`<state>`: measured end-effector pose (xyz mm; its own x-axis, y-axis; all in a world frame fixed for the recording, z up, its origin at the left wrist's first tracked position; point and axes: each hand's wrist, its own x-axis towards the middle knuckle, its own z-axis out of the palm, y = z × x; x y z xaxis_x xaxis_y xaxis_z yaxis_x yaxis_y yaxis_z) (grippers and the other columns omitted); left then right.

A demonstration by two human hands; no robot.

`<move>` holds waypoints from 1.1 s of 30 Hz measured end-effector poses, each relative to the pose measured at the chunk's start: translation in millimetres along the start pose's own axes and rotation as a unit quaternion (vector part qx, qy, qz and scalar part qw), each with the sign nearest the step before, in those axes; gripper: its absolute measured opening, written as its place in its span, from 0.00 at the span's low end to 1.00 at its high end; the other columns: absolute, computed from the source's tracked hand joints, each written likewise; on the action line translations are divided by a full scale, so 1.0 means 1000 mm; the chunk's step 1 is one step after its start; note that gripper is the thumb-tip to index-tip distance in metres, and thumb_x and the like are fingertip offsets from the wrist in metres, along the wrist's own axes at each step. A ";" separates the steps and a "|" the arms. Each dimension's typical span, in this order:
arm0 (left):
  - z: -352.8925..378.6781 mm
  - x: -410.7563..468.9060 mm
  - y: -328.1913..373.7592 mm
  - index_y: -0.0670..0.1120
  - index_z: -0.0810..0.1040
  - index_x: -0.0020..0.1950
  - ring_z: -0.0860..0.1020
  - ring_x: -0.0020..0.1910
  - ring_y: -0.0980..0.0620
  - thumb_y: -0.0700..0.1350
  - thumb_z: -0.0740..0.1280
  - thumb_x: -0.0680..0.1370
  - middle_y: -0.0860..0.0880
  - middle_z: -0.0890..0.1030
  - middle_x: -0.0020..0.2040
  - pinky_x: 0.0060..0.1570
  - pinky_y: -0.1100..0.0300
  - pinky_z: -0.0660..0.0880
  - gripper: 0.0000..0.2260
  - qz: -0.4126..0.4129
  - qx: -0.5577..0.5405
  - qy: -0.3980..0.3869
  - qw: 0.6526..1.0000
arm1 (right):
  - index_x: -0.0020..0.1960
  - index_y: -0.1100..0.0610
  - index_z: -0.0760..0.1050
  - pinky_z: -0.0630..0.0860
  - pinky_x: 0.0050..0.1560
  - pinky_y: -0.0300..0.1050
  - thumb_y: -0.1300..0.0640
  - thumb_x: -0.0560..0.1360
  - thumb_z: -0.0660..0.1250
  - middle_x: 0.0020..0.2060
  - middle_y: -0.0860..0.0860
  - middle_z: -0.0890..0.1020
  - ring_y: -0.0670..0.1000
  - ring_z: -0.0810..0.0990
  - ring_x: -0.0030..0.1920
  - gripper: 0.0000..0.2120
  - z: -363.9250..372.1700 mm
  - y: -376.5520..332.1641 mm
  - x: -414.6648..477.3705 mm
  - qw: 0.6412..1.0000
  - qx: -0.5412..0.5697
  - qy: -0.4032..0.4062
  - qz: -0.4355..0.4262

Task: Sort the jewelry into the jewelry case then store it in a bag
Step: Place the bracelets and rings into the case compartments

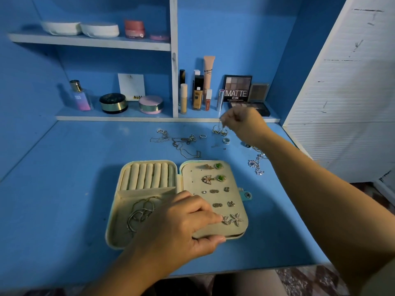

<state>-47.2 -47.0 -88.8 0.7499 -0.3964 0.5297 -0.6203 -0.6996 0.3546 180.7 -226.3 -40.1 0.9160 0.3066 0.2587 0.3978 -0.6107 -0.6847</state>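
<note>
A cream jewelry case (149,197) lies open on the blue desk. Its left half has ring rolls and a pocket with thin chains (140,212). Its right flap carries several pairs of earrings (215,178). My left hand (183,225) grips the flap's front edge, thumb underneath, fingers beside the star earrings (234,219). At the back of the desk my right hand (243,122) pinches a small ring (220,122), lifted just above a group of loose rings (220,131). More loose chains (179,144) and a silver necklace (256,165) lie on the desk.
A low shelf behind the desk holds cosmetics: a perfume bottle (80,96), round compacts (113,103), tubes and an eyeshadow palette (237,88). An upper shelf carries jars (134,28). A white louvered panel (342,103) stands at the right.
</note>
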 end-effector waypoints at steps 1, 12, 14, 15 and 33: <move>0.000 0.000 0.000 0.51 0.85 0.51 0.76 0.45 0.58 0.58 0.71 0.72 0.57 0.80 0.44 0.46 0.63 0.75 0.15 0.000 0.001 0.000 1.000 | 0.42 0.50 0.78 0.72 0.31 0.35 0.54 0.78 0.66 0.37 0.45 0.81 0.44 0.74 0.32 0.07 0.005 0.002 -0.001 1.000 -0.010 -0.020 0.003; -0.001 0.000 0.000 0.51 0.85 0.52 0.77 0.45 0.57 0.58 0.71 0.72 0.57 0.80 0.45 0.43 0.59 0.78 0.15 -0.002 -0.002 -0.005 1.000 | 0.54 0.47 0.81 0.71 0.52 0.48 0.49 0.76 0.66 0.49 0.48 0.81 0.53 0.72 0.53 0.09 0.010 0.018 -0.002 0.975 -0.198 -0.083 -0.053; -0.001 0.000 0.000 0.51 0.85 0.52 0.77 0.45 0.57 0.58 0.71 0.72 0.57 0.80 0.44 0.43 0.60 0.77 0.15 -0.003 -0.002 -0.004 1.000 | 0.50 0.47 0.81 0.66 0.48 0.44 0.50 0.76 0.68 0.48 0.47 0.79 0.50 0.71 0.52 0.06 0.003 0.020 -0.005 0.968 -0.219 -0.093 -0.073; -0.001 0.000 0.000 0.51 0.85 0.52 0.77 0.45 0.58 0.58 0.71 0.72 0.57 0.80 0.44 0.43 0.60 0.77 0.15 -0.003 -0.001 -0.005 1.000 | 0.49 0.46 0.81 0.65 0.48 0.43 0.50 0.75 0.68 0.48 0.47 0.78 0.49 0.70 0.52 0.05 0.000 0.021 -0.007 0.964 -0.231 -0.104 -0.079; 0.001 -0.002 -0.001 0.52 0.85 0.52 0.76 0.46 0.59 0.58 0.72 0.71 0.58 0.80 0.45 0.46 0.61 0.77 0.14 -0.004 0.003 -0.003 1.000 | 0.52 0.57 0.78 0.68 0.50 0.48 0.52 0.79 0.59 0.51 0.55 0.75 0.56 0.71 0.55 0.12 0.016 0.018 -0.020 0.915 -0.370 -0.100 -0.126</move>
<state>-48.1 -46.3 -90.6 0.7565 -0.3938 0.5221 -0.6125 -0.7066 0.3543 168.8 -232.1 -68.5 0.7926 0.5870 0.1648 0.5881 -0.8074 0.0471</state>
